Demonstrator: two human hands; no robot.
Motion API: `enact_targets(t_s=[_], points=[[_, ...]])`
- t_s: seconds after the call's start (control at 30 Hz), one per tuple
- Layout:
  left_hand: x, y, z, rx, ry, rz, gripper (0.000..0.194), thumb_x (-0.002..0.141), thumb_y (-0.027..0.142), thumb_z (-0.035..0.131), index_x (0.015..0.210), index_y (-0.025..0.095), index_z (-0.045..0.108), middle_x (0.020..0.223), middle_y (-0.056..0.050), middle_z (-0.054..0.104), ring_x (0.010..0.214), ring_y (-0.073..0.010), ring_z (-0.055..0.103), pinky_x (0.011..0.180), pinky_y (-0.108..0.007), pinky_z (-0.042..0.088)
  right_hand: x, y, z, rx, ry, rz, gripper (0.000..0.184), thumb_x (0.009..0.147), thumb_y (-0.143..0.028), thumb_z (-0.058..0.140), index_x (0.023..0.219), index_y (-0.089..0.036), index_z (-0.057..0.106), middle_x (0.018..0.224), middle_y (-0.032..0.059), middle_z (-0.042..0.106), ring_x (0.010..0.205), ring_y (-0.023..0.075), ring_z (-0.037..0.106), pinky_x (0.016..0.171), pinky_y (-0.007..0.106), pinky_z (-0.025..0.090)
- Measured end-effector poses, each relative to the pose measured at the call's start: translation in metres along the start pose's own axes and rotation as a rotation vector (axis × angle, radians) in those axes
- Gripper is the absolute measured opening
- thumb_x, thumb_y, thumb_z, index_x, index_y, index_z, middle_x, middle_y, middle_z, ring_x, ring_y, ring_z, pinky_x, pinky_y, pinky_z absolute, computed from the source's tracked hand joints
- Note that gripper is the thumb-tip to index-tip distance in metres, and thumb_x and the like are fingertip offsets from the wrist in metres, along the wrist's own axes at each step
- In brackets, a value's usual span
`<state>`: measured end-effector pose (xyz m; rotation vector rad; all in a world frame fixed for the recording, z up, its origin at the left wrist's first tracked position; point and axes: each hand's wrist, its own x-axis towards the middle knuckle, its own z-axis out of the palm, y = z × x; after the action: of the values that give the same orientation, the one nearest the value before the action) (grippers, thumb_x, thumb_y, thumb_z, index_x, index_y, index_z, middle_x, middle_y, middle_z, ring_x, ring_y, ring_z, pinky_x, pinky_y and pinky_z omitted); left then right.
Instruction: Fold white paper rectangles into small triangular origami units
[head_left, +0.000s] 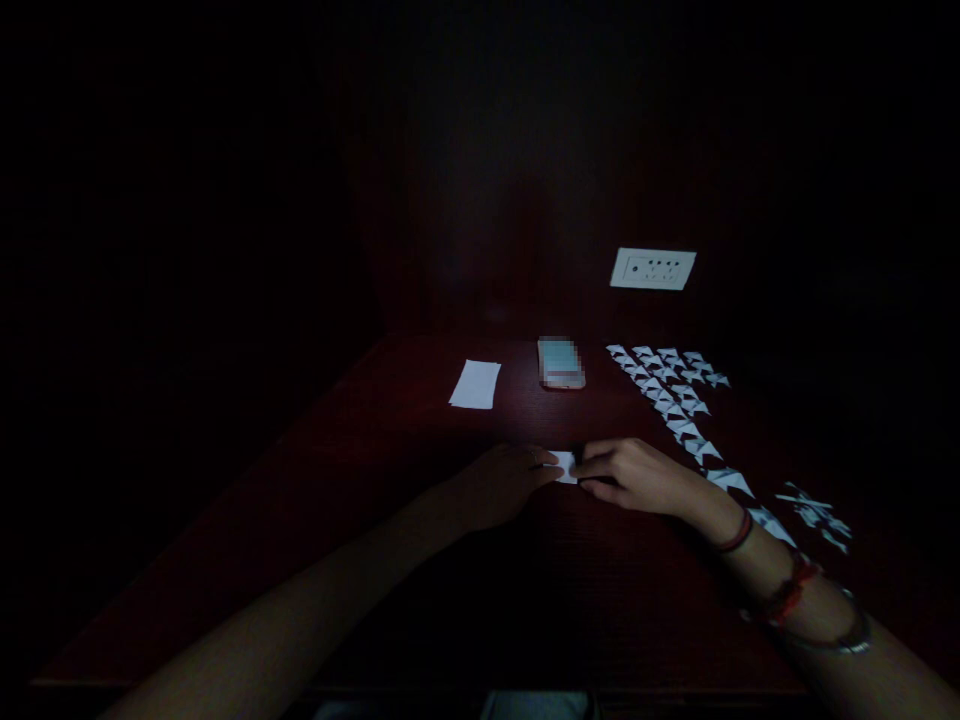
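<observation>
A small white piece of paper (pixel 565 465) lies on the dark wooden table (pixel 420 560) between my two hands. My left hand (pixel 504 478) rests on the table with its fingertips pressed on the paper's left edge. My right hand (pixel 634 474) pinches the paper's right edge with fingers drawn together. Red thread bands and a metal bangle circle my right wrist. The scene is very dim.
A white paper sheet (pixel 475 384) and a phone (pixel 560 363) lie further back. Several small folded white paper pieces (pixel 675 395) run in rows along the right side toward my right forearm. A white wall socket (pixel 652 268) sits on the back panel.
</observation>
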<state>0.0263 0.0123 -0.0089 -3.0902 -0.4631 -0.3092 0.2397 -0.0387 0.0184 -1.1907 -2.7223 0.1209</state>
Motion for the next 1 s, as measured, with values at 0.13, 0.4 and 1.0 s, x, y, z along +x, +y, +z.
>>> enact_targets(t_s=[0.13,0.4,1.0], points=[[0.001,0.001,-0.005,-0.006,-0.024,-0.013,0.035,0.083,0.014,0.036,0.117,0.021,0.04,0.121,-0.003,0.043,0.109,-0.0178,0.04,0.087,-0.032,0.033,0.001,-0.003,-0.001,0.042,-0.017,-0.015,0.022,0.078,-0.018,0.044,0.093,-0.019,0.061,0.086,0.0034,0.058,0.077,0.0116,0.055,0.071,0.022,0.041],[-0.004,-0.003,-0.006,-0.037,-0.07,0.054,0.044,0.077,0.01,0.041,0.118,0.023,0.037,0.125,-0.002,0.037,0.114,-0.019,0.033,0.091,-0.035,0.029,0.001,-0.001,0.001,0.112,0.0,-0.049,0.02,0.077,-0.015,0.044,0.086,-0.015,0.063,0.082,0.0044,0.06,0.073,0.0115,0.055,0.068,0.022,0.041],[-0.007,0.006,-0.014,-0.091,-0.214,0.04,0.054,0.074,0.013,0.043,0.124,0.024,0.027,0.134,-0.003,0.02,0.121,-0.0257,0.018,0.093,-0.043,0.024,0.002,-0.003,0.004,0.139,0.04,0.016,0.023,0.076,-0.013,0.044,0.092,-0.017,0.06,0.081,0.0036,0.058,0.07,0.011,0.053,0.067,0.022,0.039]])
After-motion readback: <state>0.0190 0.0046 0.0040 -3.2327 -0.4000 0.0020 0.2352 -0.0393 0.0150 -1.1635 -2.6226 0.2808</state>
